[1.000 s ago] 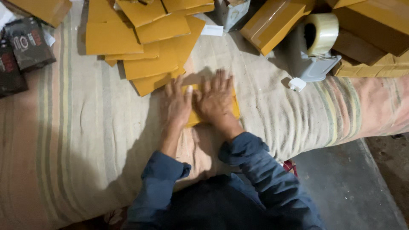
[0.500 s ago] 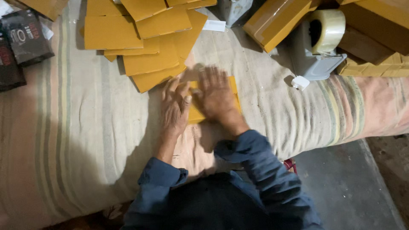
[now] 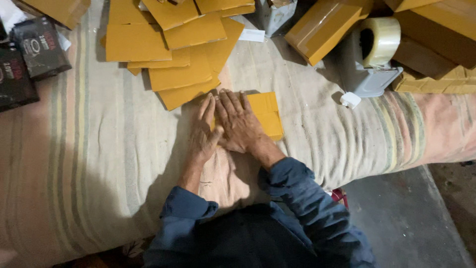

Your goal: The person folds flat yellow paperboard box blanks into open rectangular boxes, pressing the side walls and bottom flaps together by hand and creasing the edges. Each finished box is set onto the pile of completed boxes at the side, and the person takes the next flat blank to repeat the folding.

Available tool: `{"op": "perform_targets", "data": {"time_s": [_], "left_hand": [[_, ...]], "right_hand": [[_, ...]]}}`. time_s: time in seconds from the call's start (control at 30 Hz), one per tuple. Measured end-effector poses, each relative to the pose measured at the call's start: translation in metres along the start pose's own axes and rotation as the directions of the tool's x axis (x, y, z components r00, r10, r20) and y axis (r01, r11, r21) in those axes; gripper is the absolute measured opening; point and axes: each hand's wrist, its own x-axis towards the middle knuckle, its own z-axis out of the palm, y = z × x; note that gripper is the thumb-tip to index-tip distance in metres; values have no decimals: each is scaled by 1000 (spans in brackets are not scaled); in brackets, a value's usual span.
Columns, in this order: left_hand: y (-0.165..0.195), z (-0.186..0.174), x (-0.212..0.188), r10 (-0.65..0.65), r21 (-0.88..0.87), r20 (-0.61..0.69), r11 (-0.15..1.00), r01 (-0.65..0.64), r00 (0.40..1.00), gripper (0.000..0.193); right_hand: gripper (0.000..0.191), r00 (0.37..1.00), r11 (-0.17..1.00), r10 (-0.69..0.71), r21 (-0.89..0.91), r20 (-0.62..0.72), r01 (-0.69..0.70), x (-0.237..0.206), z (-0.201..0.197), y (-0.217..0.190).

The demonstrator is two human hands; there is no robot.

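Note:
A flat yellow cardboard piece (image 3: 267, 115) lies on the striped cloth-covered surface (image 3: 99, 164) in front of me. My right hand (image 3: 240, 121) presses flat on its left part, fingers spread and pointing away from me. My left hand (image 3: 204, 131) lies flat beside it, at the cardboard's left edge, thumb touching the right hand. Both hands cover most of the piece's left half. Just beyond the fingertips starts a pile of several flat yellow cardboard pieces (image 3: 173, 54).
A grey tape dispenser with a clear tape roll (image 3: 372, 54) stands at the right. Assembled brown boxes (image 3: 327, 27) sit behind it and at the far right. Dark printed packages (image 3: 29, 54) lie at the left. The grey floor (image 3: 411, 218) shows at lower right.
Both hands stayed pressed on the yellow piece; the right hand slid slightly left, uncovering more of the piece's right side. The camera view shifted a little.

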Motion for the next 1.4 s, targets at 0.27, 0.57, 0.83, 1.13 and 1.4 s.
{"op": "perform_targets", "data": {"time_s": [0.27,0.57,0.83,1.13,1.4], "left_hand": [[3,-17,-1,-55,167,259,986,11,964,127],[69,-2,20,-465,584,332,784,208,821,127],[60,-10,5,-368,507,329,846,166,870,108],[47,9,5,-169,627,221,779,-8,960,64],[23,13,31,-290,590,212,799,114,933,62]], "right_hand": [[124,992,994,11,102,124,-24,-34,-26,62],[136,993,992,98,73,70,-103,-46,-18,63],[118,998,990,-61,122,-34,65,-60,-13,73],[88,987,986,162,34,-8,-162,-55,4,53],[79,950,952,305,12,-71,-305,-53,9,58]]}}
